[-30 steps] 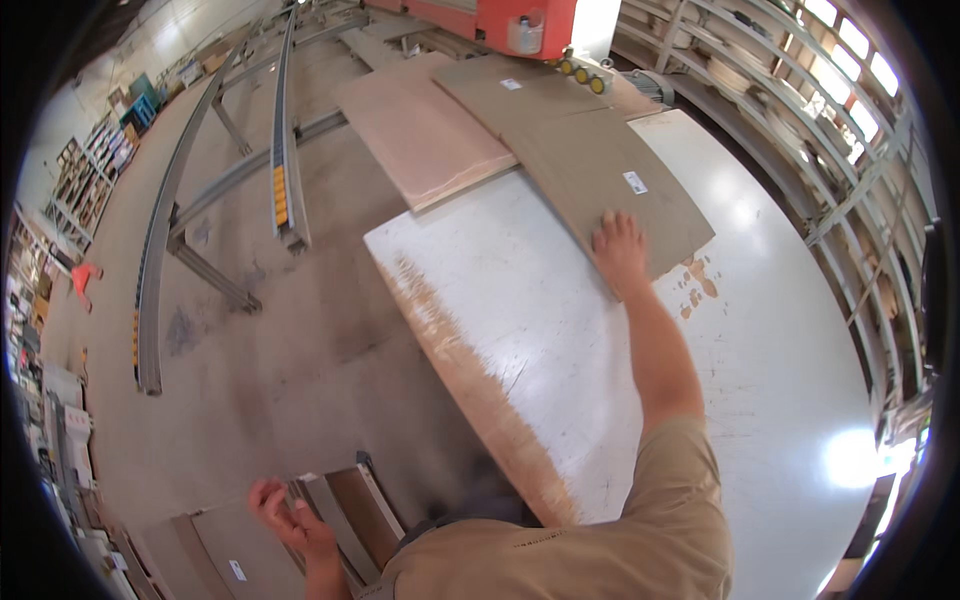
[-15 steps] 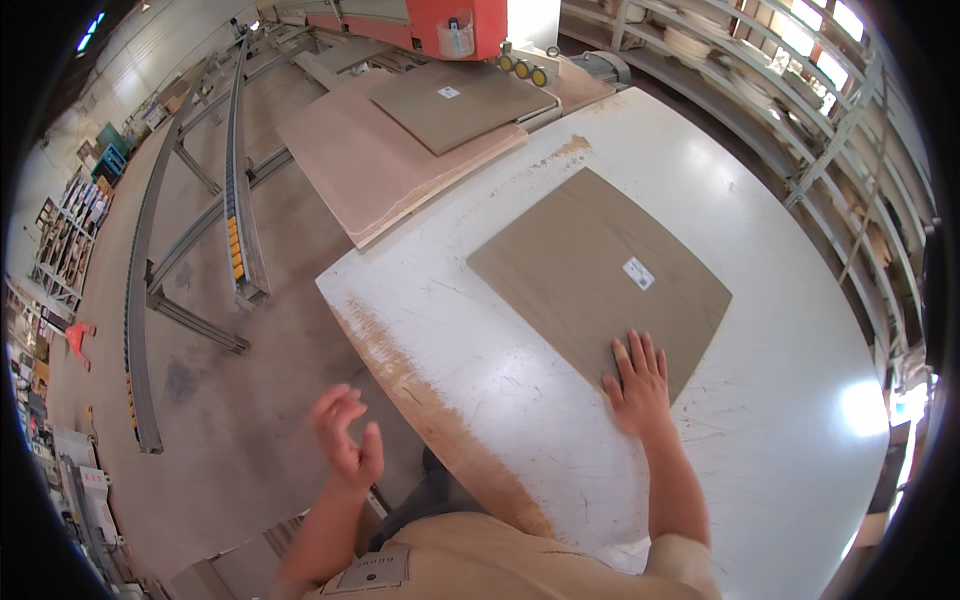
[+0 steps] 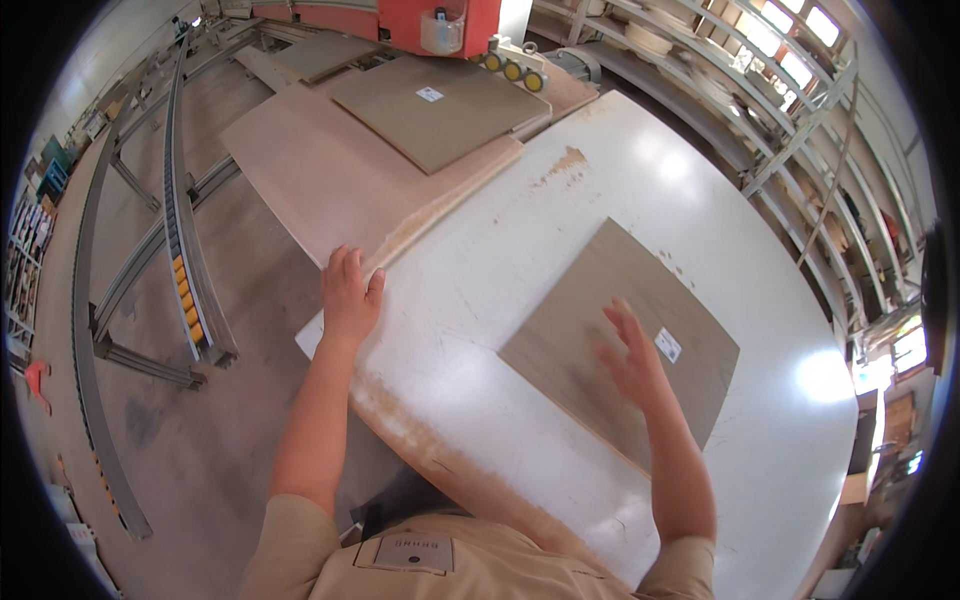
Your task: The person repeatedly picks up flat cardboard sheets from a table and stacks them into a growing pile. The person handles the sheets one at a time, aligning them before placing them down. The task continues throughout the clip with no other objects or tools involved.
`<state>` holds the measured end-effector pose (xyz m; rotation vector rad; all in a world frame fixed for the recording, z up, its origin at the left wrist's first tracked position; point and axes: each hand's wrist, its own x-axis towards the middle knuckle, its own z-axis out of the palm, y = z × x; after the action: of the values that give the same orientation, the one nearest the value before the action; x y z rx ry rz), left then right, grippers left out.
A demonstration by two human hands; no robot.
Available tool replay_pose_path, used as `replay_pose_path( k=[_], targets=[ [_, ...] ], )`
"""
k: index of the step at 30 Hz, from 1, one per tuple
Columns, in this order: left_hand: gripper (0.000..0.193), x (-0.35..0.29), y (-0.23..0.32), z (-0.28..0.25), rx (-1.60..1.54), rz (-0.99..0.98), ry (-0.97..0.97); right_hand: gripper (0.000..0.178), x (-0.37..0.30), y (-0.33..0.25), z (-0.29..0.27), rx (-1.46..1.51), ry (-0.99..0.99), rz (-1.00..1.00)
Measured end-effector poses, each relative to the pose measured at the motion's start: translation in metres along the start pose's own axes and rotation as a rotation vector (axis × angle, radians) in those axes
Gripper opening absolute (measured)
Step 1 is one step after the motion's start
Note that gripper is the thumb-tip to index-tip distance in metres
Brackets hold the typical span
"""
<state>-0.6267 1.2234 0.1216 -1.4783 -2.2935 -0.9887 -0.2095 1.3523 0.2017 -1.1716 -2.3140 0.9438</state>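
Note:
A grey-brown flat panel (image 3: 560, 340) with a small white label (image 3: 668, 345) lies on the white worktable (image 3: 450, 430). Over this panel is my right hand (image 3: 632, 358), somewhat blurred, fingers apart and holding nothing. Whether it touches the surface I cannot tell. My left hand (image 3: 350, 300) is at the near corner of a large pinkish board (image 3: 310, 165), fingers stretched out toward its edge, thumb apart. On that board rests a second grey-brown panel (image 3: 440, 110), also with a white label.
A red machine (image 3: 470, 30) with round yellow-faced rollers (image 3: 513, 71) stands at the far side. Metal roller rails (image 3: 185, 250) run along the left over the floor. Shelving (image 3: 790, 150) lines the right. The table's near edge (image 3: 430, 460) is worn to brown.
My left hand has moved forward from beside the table to the pinkish board's corner. My right hand has come off the near panel's edge to over its middle. The view has shifted.

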Motion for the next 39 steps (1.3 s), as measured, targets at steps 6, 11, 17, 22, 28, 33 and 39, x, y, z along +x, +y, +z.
replay_pose_path(
  k=[6, 11, 17, 22, 28, 33, 39],
  targets=[
    [0.059, 0.001, -0.030, 0.006, 0.154, 0.043, -0.144, 0.068, 0.264, -0.053, 0.105, 0.781, 0.190, 0.451],
    [0.063, 0.002, -0.024, -0.003, 0.037, 0.002, -0.123, 0.058, 0.336, -0.057, 0.151, 1.345, 0.283, 0.475],
    [0.064, 0.008, -0.024, -0.018, -0.040, -0.015, -0.148, 0.050, 0.347, -0.041, 0.160, 1.362, 0.178, 0.524],
    [0.063, 0.006, -0.027, -0.020, -0.035, 0.000, -0.147, 0.047, 0.292, -0.028, 0.139, 1.397, 0.212, 0.562],
    [0.059, 0.003, -0.029, -0.020, 0.004, 0.002, -0.081, 0.042, 0.174, -0.049, 0.134, 1.622, 0.372, 0.271],
    [0.055, -0.001, -0.035, -0.014, 0.031, 0.058, -0.081, 0.044, 0.061, -0.060, 0.108, 1.647, 0.453, 0.128],
    [0.048, -0.003, -0.056, 0.006, 0.106, 0.149, 0.011, 0.049, -0.092, -0.029, 0.064, 1.463, 0.769, 0.307]
  ],
)
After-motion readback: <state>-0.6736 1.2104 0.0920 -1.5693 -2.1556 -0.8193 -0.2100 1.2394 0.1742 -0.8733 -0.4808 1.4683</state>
